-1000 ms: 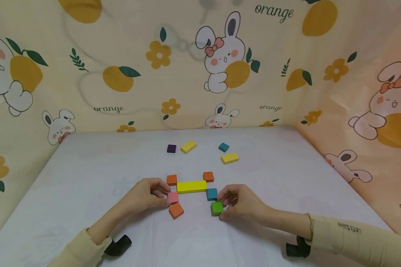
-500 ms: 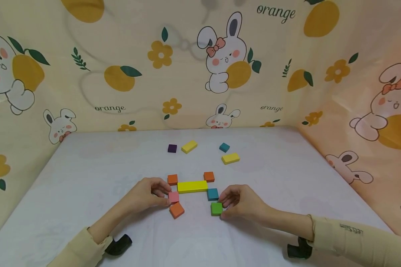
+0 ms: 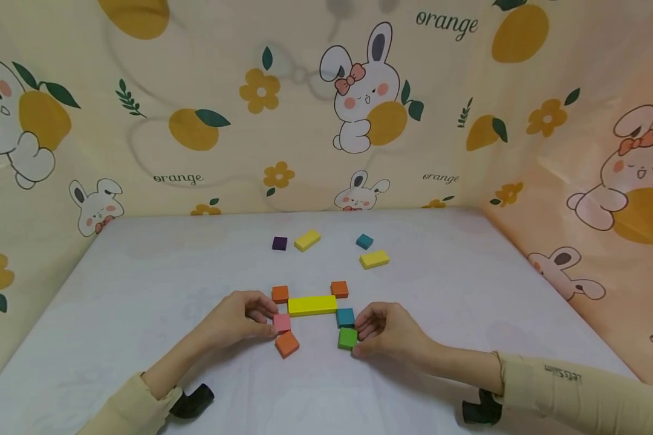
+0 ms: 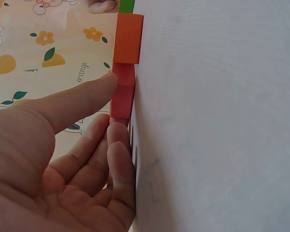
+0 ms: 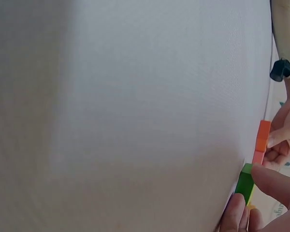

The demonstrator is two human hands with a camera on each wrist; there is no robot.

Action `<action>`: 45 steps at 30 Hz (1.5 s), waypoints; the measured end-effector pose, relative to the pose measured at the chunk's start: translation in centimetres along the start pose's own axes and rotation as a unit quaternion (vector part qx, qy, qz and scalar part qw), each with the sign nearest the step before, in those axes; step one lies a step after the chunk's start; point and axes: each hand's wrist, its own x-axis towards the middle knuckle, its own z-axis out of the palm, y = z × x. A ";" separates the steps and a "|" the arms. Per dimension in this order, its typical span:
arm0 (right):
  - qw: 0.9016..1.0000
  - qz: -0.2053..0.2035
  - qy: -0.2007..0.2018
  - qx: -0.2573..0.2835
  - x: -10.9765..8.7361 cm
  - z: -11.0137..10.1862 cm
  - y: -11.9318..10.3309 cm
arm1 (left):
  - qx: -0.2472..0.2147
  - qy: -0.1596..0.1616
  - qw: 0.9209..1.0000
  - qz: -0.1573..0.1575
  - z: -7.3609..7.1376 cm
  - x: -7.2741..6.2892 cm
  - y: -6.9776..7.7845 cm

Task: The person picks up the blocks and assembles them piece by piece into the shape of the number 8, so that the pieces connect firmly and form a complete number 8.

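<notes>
A long yellow block [image 3: 312, 306] lies with an orange block [image 3: 280, 294] at its left end and another orange block [image 3: 340, 289] at its right. My left hand [image 3: 250, 315] holds a pink block [image 3: 282, 322] from its left side, thumb and fingertips on it; in the left wrist view the thumb presses the red-pink block [image 4: 122, 99]. A turned orange block [image 3: 287, 344] touches the pink one's lower edge. My right hand [image 3: 390, 330] pinches a green block [image 3: 347, 339] just below a teal block [image 3: 345, 318]; in the right wrist view thumb and finger meet the green block [image 5: 245, 183].
Farther back on the white table [image 3: 196, 254] lie a dark purple block [image 3: 280, 243], a yellow block [image 3: 307, 240], a small teal block [image 3: 364, 241] and another yellow block [image 3: 374, 260]. A printed cloth [image 3: 299, 133] walls the back and sides.
My right hand has slid the green block a little to the left, bringing it under the teal block and tilting it slightly. My left hand stays on the pink block.
</notes>
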 end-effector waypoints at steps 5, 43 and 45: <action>1.000 -0.004 0.003 -0.003 0.2 0.1 -0.1 | 0.000 0.004 1.000 -0.001 0.0 -0.1 0.1; 0.999 0.005 0.029 -0.034 0.4 0.9 -0.1 | -0.006 -0.004 1.000 0.015 -0.1 -0.3 0.3; 0.999 0.005 0.030 -0.035 0.4 0.9 -0.1 | -0.005 -0.003 1.000 0.014 -0.1 -0.3 0.3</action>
